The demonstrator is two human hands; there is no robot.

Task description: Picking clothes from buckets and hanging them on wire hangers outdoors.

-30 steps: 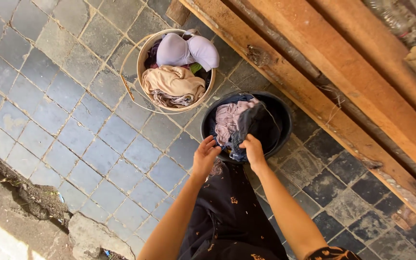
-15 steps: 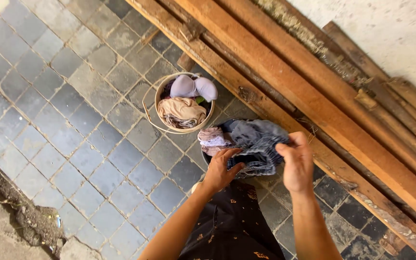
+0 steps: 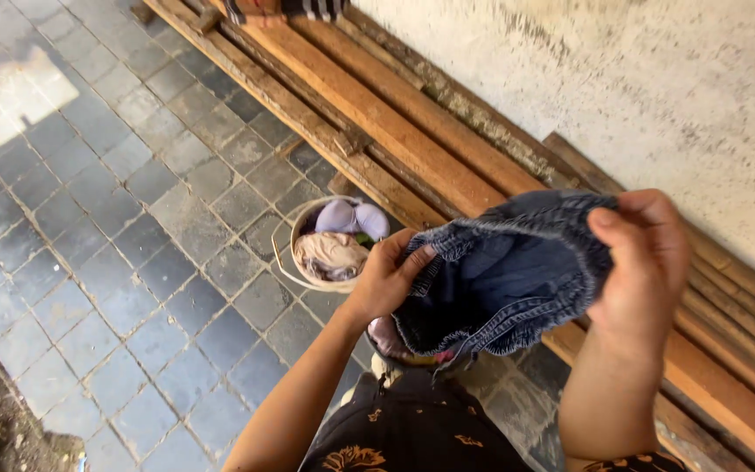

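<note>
Two bare hands, both closed on one dark blue denim garment with frayed edges [image 3: 509,280], held up in the air between them, above the dark basin [image 3: 399,345] that is mostly hidden beneath it. Left hand [image 3: 386,278]: fingers curled and pinching the bunched left edge of the cloth. Right hand [image 3: 644,262]: thumb on top, fingers folded under, clamped on the upper right hem. Judged step: opening out the damp denim. Best done by keeping each grip on a hem rather than on a loose fold, drawing the hands apart evenly, and keeping the hanging middle over the basin so drips and the low frayed edge stay off the grey stone paving [image 3: 133,218]. Just beside, to the left: round pale bucket [image 3: 294,262] holding a beige crumpled cloth [image 3: 329,253] and a lilac padded garment [image 3: 351,217]. Behind: long reddish wooden planks [image 3: 377,114] along the rough plastered wall [image 3: 613,79]; worth keeping the wet cloth clear of both.
</note>
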